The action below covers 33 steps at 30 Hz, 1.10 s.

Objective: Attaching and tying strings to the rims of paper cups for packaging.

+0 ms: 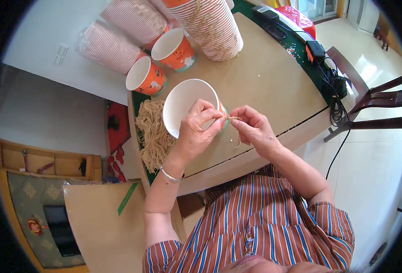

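Observation:
A thin tan string (231,118) runs between my two hands, with a loose end hanging below. My left hand (195,125) pinches it between thumb and forefinger, and my right hand (256,131) pinches it a short way to the right. Just behind my left hand is a large paper cup (178,101), white inside and orange outside, its mouth tilted toward me. The string passes close to the cup's side; whether it is fastened to the cup I cannot make out. A loose bundle of tan strings (153,136) lies left of the cup.
Two orange paper cups (149,78) stand farther back, beside tall nested stacks of cups (214,32). Black adapters and cables (337,91) lie along the table's right edge. A dark wooden chair (385,98) stands to the right; a brown board (105,218) is at lower left.

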### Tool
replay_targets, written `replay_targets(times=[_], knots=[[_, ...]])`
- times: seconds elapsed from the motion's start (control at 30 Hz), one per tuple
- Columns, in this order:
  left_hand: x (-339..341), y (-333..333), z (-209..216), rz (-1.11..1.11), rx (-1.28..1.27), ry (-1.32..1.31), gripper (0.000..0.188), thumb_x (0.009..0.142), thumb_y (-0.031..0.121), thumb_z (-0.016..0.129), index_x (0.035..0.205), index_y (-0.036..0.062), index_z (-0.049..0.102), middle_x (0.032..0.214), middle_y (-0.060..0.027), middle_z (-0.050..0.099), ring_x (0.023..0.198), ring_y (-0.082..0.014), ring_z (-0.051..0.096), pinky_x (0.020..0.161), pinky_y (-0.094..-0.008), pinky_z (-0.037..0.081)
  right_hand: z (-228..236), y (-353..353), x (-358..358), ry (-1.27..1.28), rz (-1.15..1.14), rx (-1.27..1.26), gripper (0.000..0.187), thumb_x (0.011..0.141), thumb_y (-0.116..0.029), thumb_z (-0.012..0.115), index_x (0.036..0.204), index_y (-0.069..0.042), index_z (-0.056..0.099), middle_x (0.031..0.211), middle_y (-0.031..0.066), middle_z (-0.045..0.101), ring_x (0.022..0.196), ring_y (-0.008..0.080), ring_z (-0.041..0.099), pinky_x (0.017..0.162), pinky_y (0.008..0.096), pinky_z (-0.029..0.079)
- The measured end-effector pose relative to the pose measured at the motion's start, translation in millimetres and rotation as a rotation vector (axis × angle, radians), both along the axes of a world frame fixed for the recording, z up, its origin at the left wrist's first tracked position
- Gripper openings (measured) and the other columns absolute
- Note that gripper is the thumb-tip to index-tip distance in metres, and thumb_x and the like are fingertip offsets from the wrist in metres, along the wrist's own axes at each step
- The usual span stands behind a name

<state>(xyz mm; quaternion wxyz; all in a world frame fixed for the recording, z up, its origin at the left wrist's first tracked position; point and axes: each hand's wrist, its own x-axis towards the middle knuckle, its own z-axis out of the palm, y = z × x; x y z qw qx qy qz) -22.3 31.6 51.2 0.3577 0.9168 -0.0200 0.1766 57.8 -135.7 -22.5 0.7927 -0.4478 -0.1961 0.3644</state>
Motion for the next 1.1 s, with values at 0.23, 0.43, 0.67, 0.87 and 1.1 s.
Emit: replay_targets(times=[0.23,0.43,0.67,0.87,1.1], knots=[[-0.8,-3.0,0.9,0.030,0.040,0.017,0.012,0.082,0.002,0.072,0.094,0.0015,0.070,0.091,-0.0079,0.057,0.084,-0.0199,0.060,0.074,-0.0322,0.051,-0.9,8.3,0.2,-0.150,-0.057,-0.014,0.014,0.096,-0.012,0.066,0.107,-0.005,0.060,0.075,-0.0056,0.055,0.053,0.0002,0.042,0.045,0.0177,0.032],[-0.8,-3.6,1.6,0.010,0.077,-0.011,0.011,0.083,0.002,0.072,0.094,0.0015,0.070,0.091,-0.0081,0.057,0.083,-0.0203,0.060,0.074,-0.0326,0.051,0.9,11.0,-1.3,-0.094,-0.105,-0.037,0.012,0.096,-0.013,0.066,0.101,-0.004,0.060,0.074,-0.0044,0.056,0.053,0.0012,0.043,0.045,0.0183,0.033],[-2.8,-4.0,-0.9,0.035,0.032,-0.014,0.013,0.083,0.002,0.072,0.096,0.0019,0.070,0.093,-0.0083,0.058,0.083,-0.0201,0.061,0.073,-0.0328,0.052,-2.6,9.2,-3.5,0.085,-0.007,0.042,0.008,0.099,-0.012,0.060,0.099,-0.004,0.058,0.070,-0.0032,0.052,0.051,0.0047,0.043,0.047,0.0225,0.036],[-2.4,-3.0,-1.9,0.016,0.020,-0.002,0.014,0.082,0.001,0.073,0.096,0.0030,0.071,0.091,-0.0081,0.058,0.084,-0.0201,0.061,0.073,-0.0326,0.052,-2.2,9.0,-4.0,0.090,-0.015,0.064,0.008,0.099,-0.011,0.059,0.099,-0.004,0.056,0.069,-0.0032,0.050,0.051,0.0049,0.043,0.047,0.0228,0.037],[-3.4,-4.2,2.0,0.022,0.031,0.032,0.014,0.081,0.002,0.074,0.095,0.0033,0.071,0.092,-0.0084,0.058,0.085,-0.0207,0.061,0.074,-0.0328,0.052,-1.1,10.0,-8.5,-0.093,-0.069,0.005,0.007,0.099,-0.012,0.061,0.102,-0.007,0.056,0.070,-0.0025,0.053,0.052,0.0047,0.047,0.046,0.0221,0.038]])
